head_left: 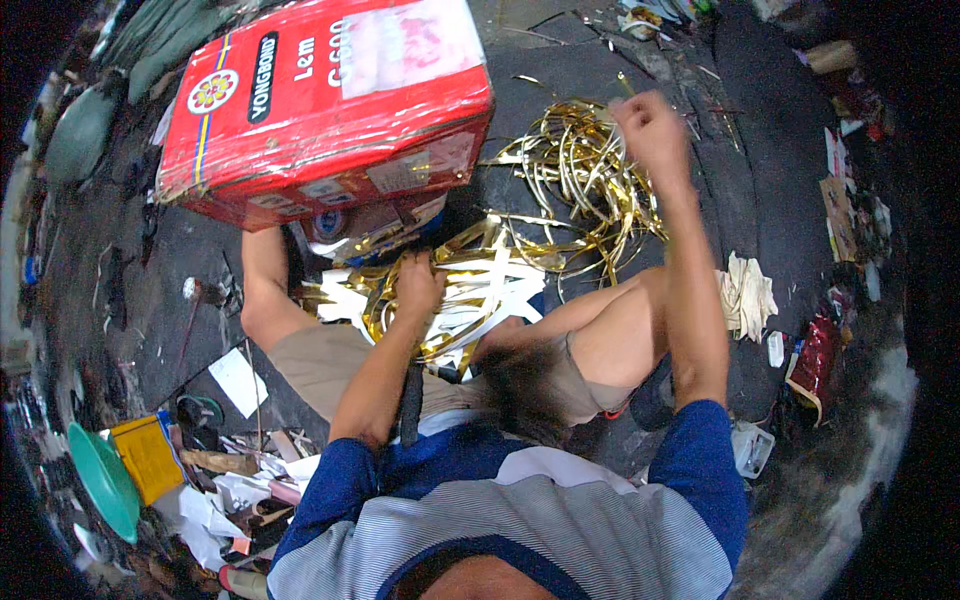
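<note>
Across my lap lies a flat bundle of white strips [511,286] mixed with shiny gold ones. My left hand [420,287] is closed on gold strips at the top of this bundle, its fingertips partly hidden among them. Beyond it to the right, a loose tangle of gold strips [573,158] spreads over the dark floor. Above the tangle's right side my right hand [652,135] is raised, slightly blurred, with its fingers curled together. A thin yellowish tip shows just beyond these fingers; whether they pinch it cannot be made out.
A large red carton [330,150] stands ahead on the left, above a smaller box [375,228]. Left lie a hammer [192,290], a white sheet [238,382], a green dish [103,482] and a yellow box [147,458]. A pale cloth [747,297] and dark red packet [813,365] are right.
</note>
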`<move>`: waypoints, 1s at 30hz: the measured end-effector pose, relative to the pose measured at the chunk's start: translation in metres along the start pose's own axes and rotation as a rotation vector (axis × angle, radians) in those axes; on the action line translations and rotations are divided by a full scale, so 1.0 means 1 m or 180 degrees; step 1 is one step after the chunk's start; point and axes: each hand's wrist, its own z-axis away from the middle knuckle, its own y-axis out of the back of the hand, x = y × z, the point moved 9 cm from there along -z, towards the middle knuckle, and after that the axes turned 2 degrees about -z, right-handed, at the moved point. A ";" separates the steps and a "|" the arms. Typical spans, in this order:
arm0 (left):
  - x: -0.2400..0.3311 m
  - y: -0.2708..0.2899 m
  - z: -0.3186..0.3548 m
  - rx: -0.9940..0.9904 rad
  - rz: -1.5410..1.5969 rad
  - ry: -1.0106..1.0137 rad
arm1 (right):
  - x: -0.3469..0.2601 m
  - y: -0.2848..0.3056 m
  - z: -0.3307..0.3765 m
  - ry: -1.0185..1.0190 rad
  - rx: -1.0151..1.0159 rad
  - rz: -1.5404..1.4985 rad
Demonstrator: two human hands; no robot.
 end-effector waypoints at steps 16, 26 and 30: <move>0.112 0.199 0.040 -0.1713 0.3362 0.0180 | -0.141 -0.076 0.216 0.1420 -0.2239 -0.2207; -0.052 0.428 -0.007 0.0293 0.1764 0.0433 | -0.174 0.000 0.060 0.1119 -0.2145 -0.2057; -0.086 0.516 -0.087 0.1126 0.0701 0.0093 | -0.198 -0.015 0.001 0.1132 -0.1785 -0.1751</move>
